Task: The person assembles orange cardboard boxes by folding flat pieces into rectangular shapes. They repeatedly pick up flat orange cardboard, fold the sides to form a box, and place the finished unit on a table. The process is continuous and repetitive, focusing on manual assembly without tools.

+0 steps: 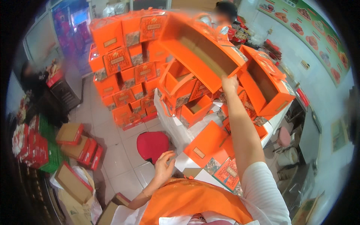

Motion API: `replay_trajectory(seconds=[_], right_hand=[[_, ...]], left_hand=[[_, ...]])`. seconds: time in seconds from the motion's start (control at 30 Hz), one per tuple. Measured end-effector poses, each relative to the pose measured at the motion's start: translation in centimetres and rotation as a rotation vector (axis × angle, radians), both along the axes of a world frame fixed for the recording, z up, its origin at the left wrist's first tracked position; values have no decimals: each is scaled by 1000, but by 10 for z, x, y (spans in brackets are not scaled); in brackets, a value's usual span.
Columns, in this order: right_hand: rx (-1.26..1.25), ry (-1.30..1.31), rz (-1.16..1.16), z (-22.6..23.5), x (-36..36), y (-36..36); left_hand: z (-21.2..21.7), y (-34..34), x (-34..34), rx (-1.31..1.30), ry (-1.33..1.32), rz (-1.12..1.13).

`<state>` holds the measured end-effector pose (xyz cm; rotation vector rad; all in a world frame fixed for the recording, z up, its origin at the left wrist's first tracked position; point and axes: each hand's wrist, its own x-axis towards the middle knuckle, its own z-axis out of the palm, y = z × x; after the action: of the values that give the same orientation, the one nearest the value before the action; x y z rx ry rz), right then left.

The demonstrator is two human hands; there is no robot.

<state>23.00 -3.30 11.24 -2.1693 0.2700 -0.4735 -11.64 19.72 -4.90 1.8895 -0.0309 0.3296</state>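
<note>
Head view: the fingers of the right hand [230,83] are closed on the lower near corner of a long open orange cardboard gift box [187,60], which is tilted with its brown-lined hollow toward the wearer; how they split around the edge is hard to tell. The left hand [164,167] is loosely curled and grasps nothing, near a red stool seat [152,145].

The box looks light for its size, its walls stiff but probably thin enough to dent, and the smooth finish may slip. Its end-wall edge, under the right fingers, seems a sound hold; a second grip on the long wall, left of those fingers, would steady it.

Just right of the right fingers, another open orange box [262,84] leaves little sideways room. Below them, a smaller open box [196,111] stands near the edge of the white-covered bench [182,160]. A tall stack of orange boxes [122,69] stands beyond the left fingers, and a co-worker [226,12] is beyond the held box. Tiled floor [118,159] lies left of the left fingers.
</note>
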Motion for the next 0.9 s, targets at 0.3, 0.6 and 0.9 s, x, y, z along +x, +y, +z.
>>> replay_trajectory(seconds=[0.3, 0.6, 0.9], right_hand=[[-336, -217, 42, -32, -38, -6], [593, -53, 666, 39, -307, -50], [638, -304, 987, 86, -356, -77]], left_hand=[[-40, 5, 29, 94, 193, -160], [-208, -24, 80, 673, 234, -185], [-314, -31, 158, 326, 675, -612]])
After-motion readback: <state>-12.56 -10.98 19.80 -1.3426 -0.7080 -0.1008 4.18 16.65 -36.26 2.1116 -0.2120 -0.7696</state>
